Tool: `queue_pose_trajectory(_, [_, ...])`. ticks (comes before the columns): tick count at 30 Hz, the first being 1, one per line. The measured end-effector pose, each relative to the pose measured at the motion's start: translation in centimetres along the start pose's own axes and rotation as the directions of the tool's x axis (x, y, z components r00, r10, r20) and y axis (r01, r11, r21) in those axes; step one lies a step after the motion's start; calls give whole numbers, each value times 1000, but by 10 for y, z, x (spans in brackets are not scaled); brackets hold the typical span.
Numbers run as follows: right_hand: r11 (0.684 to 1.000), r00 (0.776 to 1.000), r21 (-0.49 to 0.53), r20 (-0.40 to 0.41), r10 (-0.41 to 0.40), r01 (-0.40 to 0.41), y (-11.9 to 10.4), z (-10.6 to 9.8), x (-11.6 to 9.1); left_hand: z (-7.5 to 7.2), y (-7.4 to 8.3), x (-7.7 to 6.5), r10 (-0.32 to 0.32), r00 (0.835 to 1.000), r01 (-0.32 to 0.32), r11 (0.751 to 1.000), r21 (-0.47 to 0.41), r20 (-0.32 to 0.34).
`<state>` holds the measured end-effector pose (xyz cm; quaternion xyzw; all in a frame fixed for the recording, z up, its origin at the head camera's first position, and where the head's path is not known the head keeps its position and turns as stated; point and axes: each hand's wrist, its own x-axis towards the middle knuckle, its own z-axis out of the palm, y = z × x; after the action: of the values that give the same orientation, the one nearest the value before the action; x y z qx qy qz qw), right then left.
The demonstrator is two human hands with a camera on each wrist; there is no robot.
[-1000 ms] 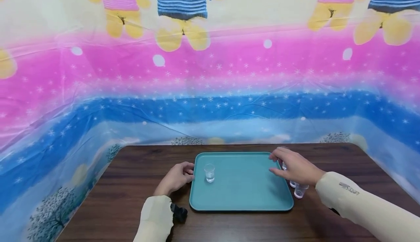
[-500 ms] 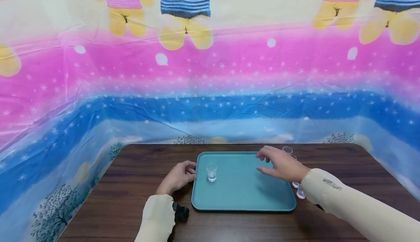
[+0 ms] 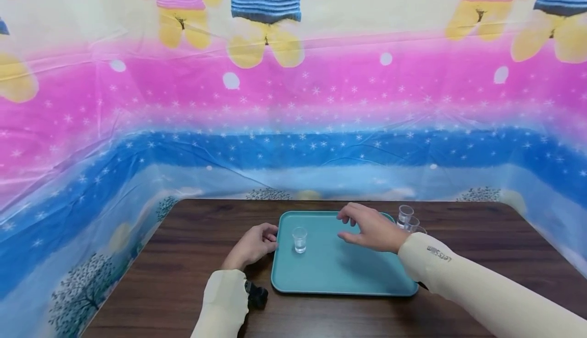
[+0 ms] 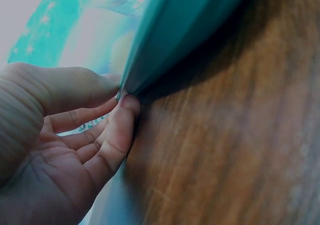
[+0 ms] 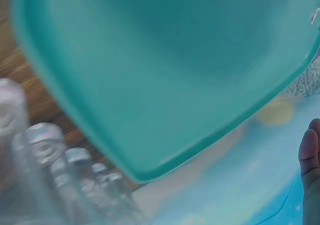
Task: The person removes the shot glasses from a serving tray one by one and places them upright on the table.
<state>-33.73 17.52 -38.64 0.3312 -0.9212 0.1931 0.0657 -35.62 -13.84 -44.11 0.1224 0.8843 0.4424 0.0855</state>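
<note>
A teal tray [image 3: 348, 277] lies on the table, and one small clear shot glass [image 3: 299, 239] stands upright near its left side. At the tray's left edge, my left hand [image 3: 252, 244] pinches the rim [image 4: 131, 77] between thumb and finger. My right hand [image 3: 371, 228] hovers over the right half of the tray, fingers slightly bent and apart, holding nothing. Only part of that hand [image 5: 311, 177] shows at the right border of the right wrist view. Several more shot glasses [image 3: 405, 215] stand in a row just beyond the tray's right edge, partly hidden by my right forearm.
The dark wood table [image 3: 183, 256] extends on both sides of the tray. A printed cloth backdrop [image 3: 275, 149] hangs behind and around it. In the right wrist view, the row of glasses [image 5: 47, 142] sits close along the tray's edge.
My right hand has moved left from the row of glasses to over the tray, uncovering the far glasses. The left hand stays at the rim. The head view has shifted slightly.
</note>
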Motion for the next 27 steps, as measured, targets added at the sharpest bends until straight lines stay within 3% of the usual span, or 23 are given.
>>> queue_pose_trajectory(18, [999, 997, 46, 78, 15, -19, -31, 29, 32, -4, -1, -1, -2, 1000, 2, 1000, 7, 19])
queue_pose_trajectory(27, [1000, 993, 12, 118, 3, -4, -47, 41, 51, -4, -2, -1, -10, 1000, 10, 1000, -1, 19])
